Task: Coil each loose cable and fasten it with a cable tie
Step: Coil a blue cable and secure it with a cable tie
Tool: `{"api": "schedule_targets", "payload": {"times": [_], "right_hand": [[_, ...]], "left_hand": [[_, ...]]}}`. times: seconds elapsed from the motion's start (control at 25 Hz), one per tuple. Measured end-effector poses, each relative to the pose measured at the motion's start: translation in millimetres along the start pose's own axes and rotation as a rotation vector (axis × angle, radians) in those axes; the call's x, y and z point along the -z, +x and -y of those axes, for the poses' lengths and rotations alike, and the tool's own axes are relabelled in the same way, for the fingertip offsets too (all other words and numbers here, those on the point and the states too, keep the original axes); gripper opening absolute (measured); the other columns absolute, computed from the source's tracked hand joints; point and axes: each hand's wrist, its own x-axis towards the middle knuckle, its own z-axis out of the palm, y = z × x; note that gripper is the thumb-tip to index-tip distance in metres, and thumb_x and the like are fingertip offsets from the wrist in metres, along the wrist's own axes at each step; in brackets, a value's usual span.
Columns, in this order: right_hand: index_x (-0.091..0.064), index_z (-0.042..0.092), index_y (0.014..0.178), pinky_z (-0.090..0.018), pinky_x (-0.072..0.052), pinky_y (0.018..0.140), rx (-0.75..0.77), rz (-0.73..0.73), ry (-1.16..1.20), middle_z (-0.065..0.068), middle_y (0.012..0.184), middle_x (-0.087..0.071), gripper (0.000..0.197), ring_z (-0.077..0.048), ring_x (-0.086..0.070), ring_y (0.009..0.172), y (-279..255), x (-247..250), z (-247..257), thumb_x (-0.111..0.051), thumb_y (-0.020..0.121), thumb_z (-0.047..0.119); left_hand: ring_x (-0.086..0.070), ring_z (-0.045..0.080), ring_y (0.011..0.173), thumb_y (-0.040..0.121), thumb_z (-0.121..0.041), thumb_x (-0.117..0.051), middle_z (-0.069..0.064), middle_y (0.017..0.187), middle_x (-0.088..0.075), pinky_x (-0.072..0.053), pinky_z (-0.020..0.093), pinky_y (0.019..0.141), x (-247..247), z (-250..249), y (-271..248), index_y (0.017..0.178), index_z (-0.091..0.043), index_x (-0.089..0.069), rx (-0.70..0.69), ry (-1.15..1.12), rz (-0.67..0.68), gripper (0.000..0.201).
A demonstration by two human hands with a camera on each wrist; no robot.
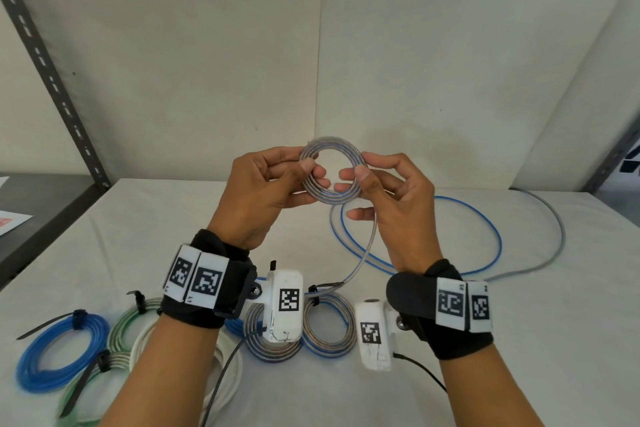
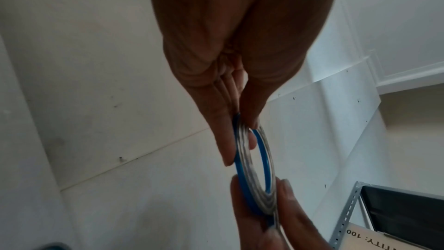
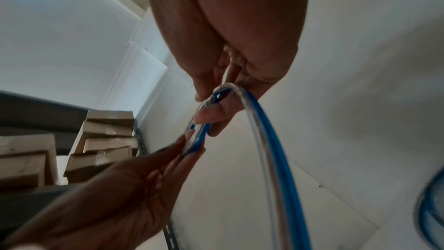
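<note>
1. Tied coils [image 1: 62,354] sit nearest, at my 7 o'clock.
2. Left hand [image 1: 266,191] and right hand [image 1: 391,198] pinch the coil [image 1: 330,172] at 12, raised.
3. I'd feed the tail [image 1: 363,246] flat, each turn matching.

The held coil [image 1: 331,173] is clear with blue stripes; tied coils are solid blue [image 1: 60,352], green-striped [image 1: 130,324] and white [image 1: 227,362].

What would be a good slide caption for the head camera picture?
Both hands, left hand and right hand, pinch a half-wound clear-and-blue cable coil above tied coils on the table.
</note>
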Motion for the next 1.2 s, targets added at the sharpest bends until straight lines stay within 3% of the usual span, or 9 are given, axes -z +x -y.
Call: {"api": "schedule_targets", "payload": {"times": [0.08, 0.24, 0.36, 0.44, 0.52, 0.68, 0.8, 0.92, 1.2], "right_hand": [[-0.061, 0.012, 0.115, -0.027, -0.056, 0.054, 0.036, 0.000, -0.007, -0.011, 0.093, -0.077, 0.017, -0.031, -0.072, 0.086, -0.8, -4.4, -2.6, -0.062, 0.099, 0.012], [-0.065, 0.012, 0.116, -0.026, -0.055, 0.054, 0.085, -0.007, -0.037, -0.012, 0.087, -0.076, 0.019, -0.022, -0.071, 0.081, 3.5, 3.0, -0.4, -0.061, 0.099, 0.008], [-0.067, 0.007, 0.115, -0.030, -0.057, 0.057, 0.084, 0.176, -0.185, -0.013, 0.086, -0.074, 0.019, -0.022, -0.071, 0.075, 7.5, 17.7, 4.6, -0.059, 0.099, 0.004], [-0.070, 0.007, 0.112, -0.033, -0.058, 0.058, 0.078, 0.309, -0.333, -0.012, 0.084, -0.074, 0.018, -0.022, -0.070, 0.072, 6.8, 22.0, 4.0, -0.059, 0.099, 0.003], [-0.072, 0.009, 0.110, -0.034, -0.058, 0.058, 0.061, 0.397, -0.423, -0.011, 0.083, -0.073, 0.017, -0.021, -0.070, 0.070, 5.7, 23.0, 5.0, -0.059, 0.099, 0.005], [-0.072, 0.010, 0.109, -0.035, -0.059, 0.061, 0.023, 0.476, -0.493, -0.009, 0.088, -0.075, 0.017, -0.025, -0.071, 0.073, 4.7, 26.1, 9.6, -0.059, 0.099, 0.005], [-0.072, 0.012, 0.111, -0.032, -0.059, 0.061, 0.044, 0.458, -0.483, -0.008, 0.090, -0.075, 0.018, -0.021, -0.072, 0.075, 4.8, 23.9, 10.6, -0.059, 0.100, 0.008], [-0.071, 0.014, 0.117, -0.032, -0.060, 0.059, 0.050, 0.380, -0.426, -0.008, 0.093, -0.076, 0.021, -0.021, -0.074, 0.082, 5.6, 21.2, 8.6, -0.058, 0.101, 0.011], [-0.062, 0.008, 0.113, -0.030, -0.058, 0.056, -0.091, 0.125, 0.016, -0.014, 0.097, -0.077, 0.014, -0.029, -0.075, 0.088, -0.6, -0.8, -2.3, -0.057, 0.101, 0.014]], "left_hand": [[-0.074, 0.025, 0.084, 0.096, -0.005, -0.060, 0.014, 0.090, -0.075, -0.061, 0.033, 0.072, -1.1, 1.0, 0.3, 0.115, 0.002, -0.066, -0.004, -0.039, -0.023, 0.021], [-0.073, 0.026, 0.093, 0.096, -0.008, -0.059, 0.016, 0.100, -0.075, -0.060, 0.035, 0.080, -2.4, 4.7, 0.9, 0.119, 0.001, -0.064, 0.039, -0.045, 0.042, 0.025], [-0.073, 0.020, 0.095, 0.097, -0.026, -0.056, 0.011, 0.102, -0.076, -0.059, 0.032, 0.083, -0.8, 2.0, 1.1, 0.123, -0.005, -0.063, 0.114, 0.117, 0.146, 0.034], [-0.068, 0.018, 0.078, 0.101, -0.042, -0.043, 0.009, 0.084, -0.071, -0.058, 0.031, 0.078, -4.1, 1.9, -1.3, 0.106, -0.006, -0.069, 0.176, 0.256, 0.208, 0.045], [-0.060, 0.019, 0.062, 0.104, -0.049, -0.033, 0.007, 0.066, -0.061, -0.058, 0.039, 0.080, -9.9, 4.3, -2.3, 0.082, -0.008, -0.066, 0.241, 0.363, 0.268, 0.057], [-0.045, 0.020, 0.046, 0.108, -0.042, -0.032, 0.003, 0.050, -0.044, -0.058, 0.044, 0.083, -15.3, 9.5, -0.8, 0.068, -0.007, -0.055, 0.350, 0.318, 0.310, 0.057], [-0.031, 0.013, 0.046, 0.108, -0.040, -0.030, -0.007, 0.049, -0.029, -0.048, 0.038, 0.075, -18.8, 12.4, -0.9, 0.067, -0.011, -0.047, 0.357, 0.241, 0.262, 0.053], [-0.030, 0.008, 0.043, 0.109, -0.039, -0.029, -0.012, 0.048, -0.030, -0.042, 0.036, 0.071, -20.1, 12.4, 0.0, 0.069, -0.012, -0.046, 0.293, 0.200, 0.180, 0.052], [-0.022, 0.009, 0.043, 0.110, -0.037, -0.027, -0.007, 0.053, -0.023, -0.045, 0.026, 0.057, -9.9, 5.6, 9.0, 0.071, -0.014, -0.045, 0.240, -0.228, -0.013, 0.049]]}}
